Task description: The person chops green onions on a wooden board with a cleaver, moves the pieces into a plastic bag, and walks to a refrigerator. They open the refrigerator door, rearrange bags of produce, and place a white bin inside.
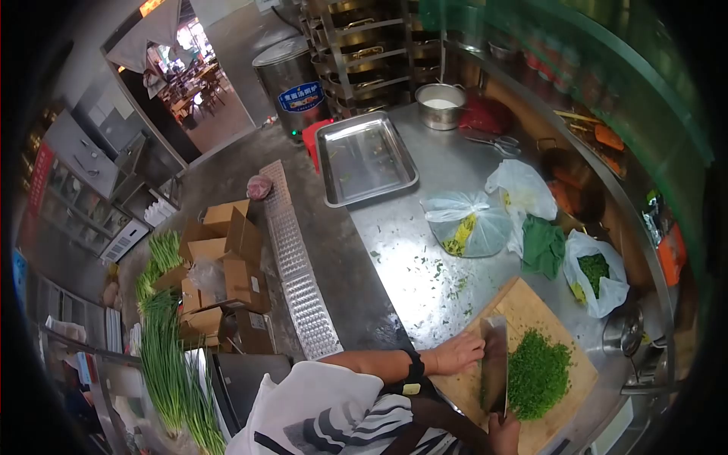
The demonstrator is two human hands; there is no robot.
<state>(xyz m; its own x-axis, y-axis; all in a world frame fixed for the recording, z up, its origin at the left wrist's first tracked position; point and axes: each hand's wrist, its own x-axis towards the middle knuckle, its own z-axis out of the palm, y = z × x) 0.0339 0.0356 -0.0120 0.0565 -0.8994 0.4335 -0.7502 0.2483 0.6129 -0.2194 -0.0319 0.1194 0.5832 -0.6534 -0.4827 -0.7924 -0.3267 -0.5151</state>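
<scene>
My right hand (504, 434) grips the handle of a cleaver (495, 371) at the lower edge of the view. The broad blade stands on a wooden cutting board (582, 378). Left of the blade, my left hand (457, 354) rests over the board with its fingers curled close to the steel. What those fingers hold, if anything, is hidden. A thin strip of green shows along the blade's left side. To the right of the cleaver lies a heap of finely chopped green herbs (540, 375), perhaps scallions or chives.
Steel tabletop (394, 235) carries green scraps, a tied plastic bag (466, 224), a green cloth (543, 246) and an open bag of chopped greens (595, 273). Farther back are a metal tray (368, 159), scissors (500, 144) and a pot (440, 106). Long green stalks (163, 364) and cardboard boxes (227, 265) lie left.
</scene>
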